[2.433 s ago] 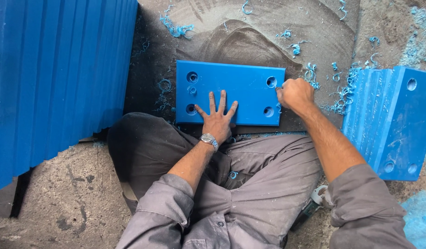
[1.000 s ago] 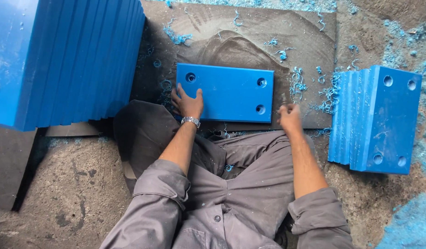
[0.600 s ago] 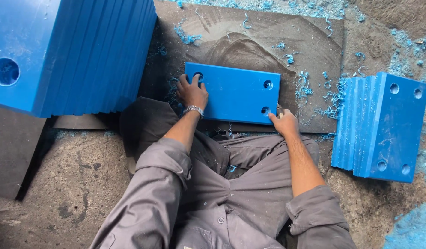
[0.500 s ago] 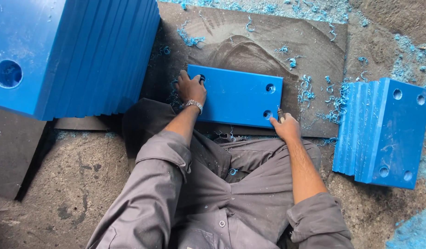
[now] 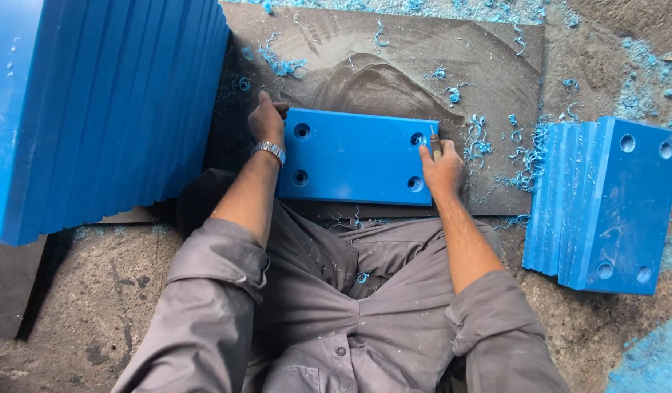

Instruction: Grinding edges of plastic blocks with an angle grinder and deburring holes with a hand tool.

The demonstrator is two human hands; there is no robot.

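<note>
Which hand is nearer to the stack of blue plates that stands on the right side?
The right hand. It rests at the right end of the flat blue plate, across from the small stack. The left hand grips the plate's left end, beside the large stack.

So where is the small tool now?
In the head view the small tool is in the right hand, at the upper right hole of the flat blue plate.

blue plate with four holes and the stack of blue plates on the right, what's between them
In the head view, only the dark board edge and bare floor, strewn with curly blue shavings, separate the plate from the stack.
</note>
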